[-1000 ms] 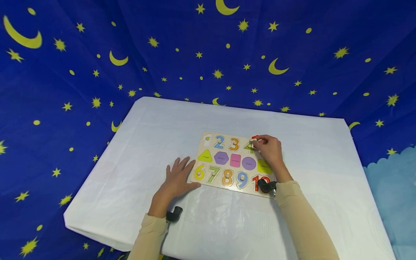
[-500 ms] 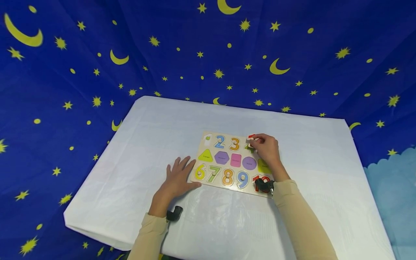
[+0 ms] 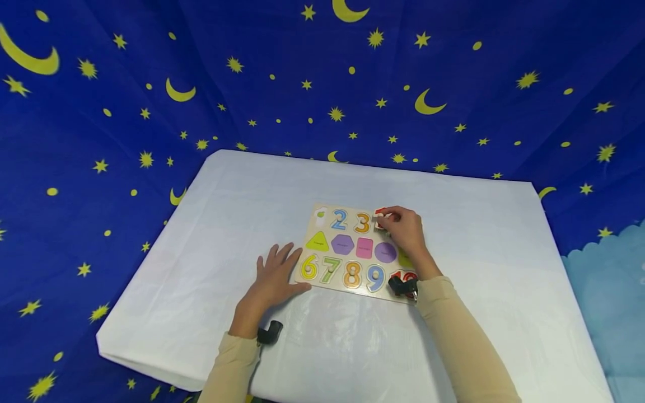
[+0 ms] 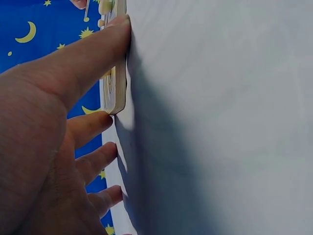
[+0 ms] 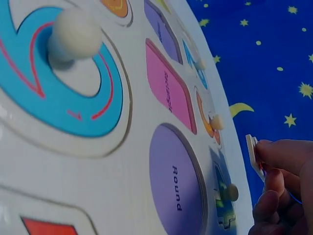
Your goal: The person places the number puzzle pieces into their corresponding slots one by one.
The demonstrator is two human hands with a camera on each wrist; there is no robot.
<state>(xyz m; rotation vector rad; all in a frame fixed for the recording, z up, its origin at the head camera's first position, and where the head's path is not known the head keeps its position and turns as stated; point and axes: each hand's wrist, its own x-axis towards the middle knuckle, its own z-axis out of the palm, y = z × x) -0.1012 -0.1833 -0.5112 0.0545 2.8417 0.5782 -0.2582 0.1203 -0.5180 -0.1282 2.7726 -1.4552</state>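
Observation:
A wooden number puzzle board [image 3: 326,230] lies on the table. My right hand [image 3: 409,234] pinches a red-and-white number piece [image 3: 378,212] between thumb and fingers. It is over the board's top row, beside the orange 3 [image 3: 362,223], and its digit is mostly covered. The right wrist view shows the green 4 [image 5: 222,196] in its slot just below the held piece. Fingers spread, my left hand [image 3: 274,280] rests at the board's lower left corner. Its thumb [image 4: 98,51] touches the front edge, and the index fingertip is right at the corner. The slot for 5 is hidden behind my right hand.
The upper left recess [image 3: 321,215] holds no piece and shows a small green picture. Knobbed numbers such as the yellow 6 [image 3: 309,268] and blue 9 [image 3: 375,277] sit in the bottom row. A white cover [image 3: 242,212] spreads over the table, before a blue star-patterned curtain [image 3: 282,73].
My right hand has moved left with the red-and-white piece, from the right side of the 4 to over it, close to the 3. The left hand stays in place.

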